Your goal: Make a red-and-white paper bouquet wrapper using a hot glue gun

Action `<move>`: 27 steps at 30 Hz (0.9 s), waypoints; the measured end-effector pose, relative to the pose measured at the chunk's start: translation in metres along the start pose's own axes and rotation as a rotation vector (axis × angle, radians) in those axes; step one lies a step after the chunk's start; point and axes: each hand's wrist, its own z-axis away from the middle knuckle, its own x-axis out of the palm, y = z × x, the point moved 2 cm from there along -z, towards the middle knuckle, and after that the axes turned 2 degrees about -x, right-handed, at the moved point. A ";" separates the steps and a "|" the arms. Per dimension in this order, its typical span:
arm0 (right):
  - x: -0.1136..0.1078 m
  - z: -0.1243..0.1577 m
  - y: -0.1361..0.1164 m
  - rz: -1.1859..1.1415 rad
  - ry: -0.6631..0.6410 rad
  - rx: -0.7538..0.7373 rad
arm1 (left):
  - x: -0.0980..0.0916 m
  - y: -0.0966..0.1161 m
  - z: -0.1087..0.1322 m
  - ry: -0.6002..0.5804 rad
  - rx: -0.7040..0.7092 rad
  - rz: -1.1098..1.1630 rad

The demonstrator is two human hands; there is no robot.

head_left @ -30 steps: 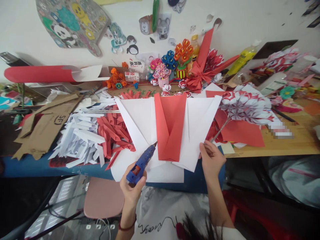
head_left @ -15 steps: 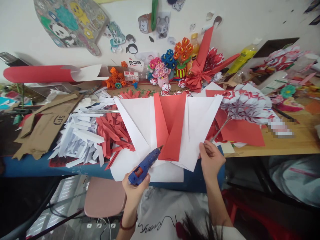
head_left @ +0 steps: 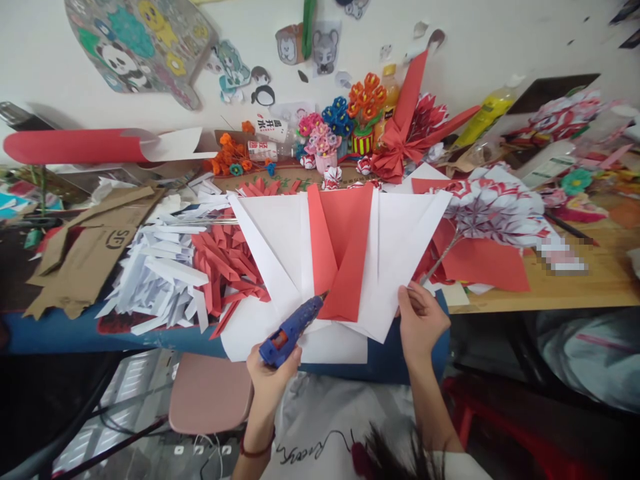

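Note:
My left hand (head_left: pixel 274 373) is wrapped round a blue hot glue gun (head_left: pixel 291 331). Its nozzle points up and right, at the lower left of a folded red paper (head_left: pixel 345 280); whether it touches is too fine to tell. That red piece overlaps the folded white paper (head_left: pixel 400 260), which fans out on both sides with creased edges. At the right slanted edge of the white paper, my right hand (head_left: pixel 424 317) is closed, thumb and fingers pinching the edge. A wire-like stem (head_left: pixel 443 257) of a red-and-white paper flower (head_left: pixel 495 207) ends just above this hand.
Heaps of white paper strips (head_left: pixel 155 280) and red paper strips (head_left: pixel 225 260) lie to the left, beside flattened cardboard (head_left: pixel 95 247). Along the wall stand craft flowers (head_left: pixel 323 143), a red paper bow (head_left: pixel 395 153) and bottles. Red paper sheets (head_left: pixel 490 263) lie at right.
The right flap of the white paper has spread slightly outward to the right. The glue gun has shifted a little right and up. My right hand has barely moved.

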 end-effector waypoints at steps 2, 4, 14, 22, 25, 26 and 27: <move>0.000 0.000 0.001 -0.001 0.002 0.001 | 0.000 0.000 0.000 -0.007 -0.005 0.023; 0.000 -0.001 0.001 0.000 0.002 -0.007 | 0.000 -0.001 0.000 -0.013 -0.009 0.039; 0.000 -0.003 -0.001 0.005 -0.017 -0.015 | -0.005 -0.001 -0.003 -0.020 -0.017 0.048; -0.001 -0.006 0.001 0.002 -0.020 -0.001 | -0.006 -0.006 -0.002 -0.019 -0.027 0.066; -0.002 -0.008 0.003 -0.002 -0.024 0.008 | -0.007 -0.006 -0.002 -0.017 -0.018 0.052; -0.002 -0.008 0.004 0.000 -0.027 0.009 | -0.007 -0.006 -0.002 -0.016 -0.008 0.035; -0.002 -0.008 0.004 0.003 -0.029 0.006 | -0.007 -0.006 -0.002 -0.011 0.006 0.011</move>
